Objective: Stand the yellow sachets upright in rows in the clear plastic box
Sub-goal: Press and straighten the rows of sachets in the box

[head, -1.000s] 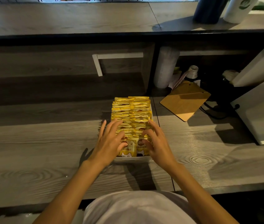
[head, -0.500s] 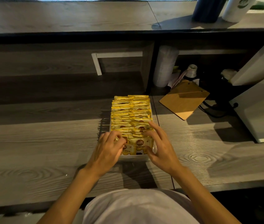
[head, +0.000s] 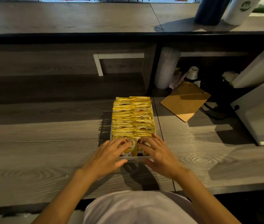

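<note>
Hands are meeting at the near end: the left hand and right hand are lying side by side, fingers spread flat and pressing on the front packets, thumbs by the near wall, pinching nothing visible. Beneath them, at twelve o'clock, the clear rectangular plastic box is sitting on the grey wood-grain tabletop, holding the yellow foil sachets in two packed rows. The front sachets are showing their faces, seemingly leaning; releasing carelessly is risking them flopping, and pressing harder is risking shoving the box towards the brown wooden clipboard at two o'clock.
</note>
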